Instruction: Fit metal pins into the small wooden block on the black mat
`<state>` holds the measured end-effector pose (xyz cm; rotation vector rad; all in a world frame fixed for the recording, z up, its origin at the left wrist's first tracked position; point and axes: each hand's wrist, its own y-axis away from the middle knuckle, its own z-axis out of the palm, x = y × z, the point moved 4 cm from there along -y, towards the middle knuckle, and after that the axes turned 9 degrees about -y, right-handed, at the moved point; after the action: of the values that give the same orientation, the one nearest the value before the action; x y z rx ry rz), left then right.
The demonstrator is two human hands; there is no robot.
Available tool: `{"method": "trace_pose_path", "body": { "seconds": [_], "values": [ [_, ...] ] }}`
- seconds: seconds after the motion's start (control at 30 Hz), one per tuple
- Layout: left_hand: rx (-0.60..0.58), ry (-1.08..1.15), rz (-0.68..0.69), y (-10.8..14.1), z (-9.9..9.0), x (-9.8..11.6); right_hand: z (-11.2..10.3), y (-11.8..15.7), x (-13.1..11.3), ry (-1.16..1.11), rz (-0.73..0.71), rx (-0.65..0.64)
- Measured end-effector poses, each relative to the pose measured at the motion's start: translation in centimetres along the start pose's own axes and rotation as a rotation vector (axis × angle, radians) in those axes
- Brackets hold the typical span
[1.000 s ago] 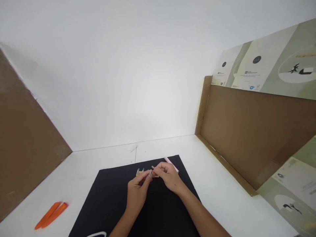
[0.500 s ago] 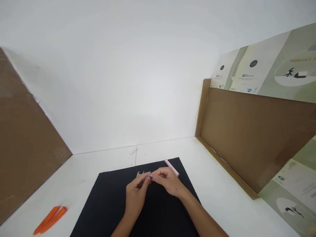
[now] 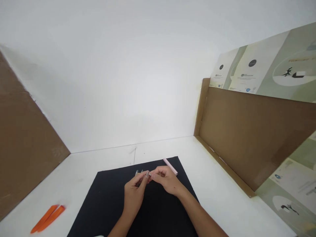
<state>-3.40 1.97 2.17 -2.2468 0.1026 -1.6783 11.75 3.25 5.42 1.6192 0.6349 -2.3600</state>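
Both hands meet above the black mat (image 3: 98, 197). My left hand (image 3: 134, 189) is closed, pinching a small clear or silvery piece (image 3: 147, 173) between thumb and fingers. My right hand (image 3: 166, 180) pinches at the right side of this piece; its fingertips hide what lies between them. The piece is too small to name. Just beyond the left fingers, two small greyish, see-through tips (image 3: 137, 172) show, and I cannot tell whether they lie on the mat or are held. A pale pink stick-like thing (image 3: 170, 166) lies on the mat behind my right hand.
Two orange strips (image 3: 48, 219) lie side by side on the white table (image 3: 79, 184) at the left. Brown cardboard panels stand at the left (image 3: 27, 138) and right (image 3: 247, 135). A white wall (image 3: 128, 82) closes off the back.
The view has shifted slightly, and a sliver of something white shows at the bottom edge. My hands keep almost the same pinching pose, with the fingertips shifted only a little.
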Motion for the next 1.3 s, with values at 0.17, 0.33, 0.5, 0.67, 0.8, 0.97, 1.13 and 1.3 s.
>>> {"method": "trace_pose_path", "body": {
  "seconds": [0.17,0.33,0.5,0.67,0.8,0.97,1.13,1.3],
  "values": [
    [0.021,-0.045,0.037,0.0,-0.1,0.6,0.1,0.1,-0.2,0.032,-0.038,-0.030],
    [-0.012,-0.117,0.127,0.2,-0.1,1.6,-0.2,-0.1,0.5,0.034,-0.015,0.050],
    [-0.020,-0.125,0.151,0.2,0.0,1.4,-0.4,-0.4,1.1,-0.011,-0.015,0.104],
    [-0.036,-0.135,0.157,0.1,0.0,1.0,-0.5,-0.5,1.4,-0.015,-0.012,0.083],
    [0.000,-0.128,0.142,-0.1,-0.2,0.5,-0.2,-0.2,0.8,0.052,-0.034,0.022],
    [0.012,-0.092,0.082,-0.4,-0.4,-0.7,0.2,0.0,0.1,0.072,-0.055,-0.062],
    [0.009,-0.124,0.105,-0.4,-0.4,-0.5,0.1,0.0,0.3,0.081,-0.052,-0.034],
    [-0.024,-0.123,0.146,-0.1,-0.2,0.4,-0.4,-0.3,1.0,0.062,-0.034,0.083]
  ]
}}
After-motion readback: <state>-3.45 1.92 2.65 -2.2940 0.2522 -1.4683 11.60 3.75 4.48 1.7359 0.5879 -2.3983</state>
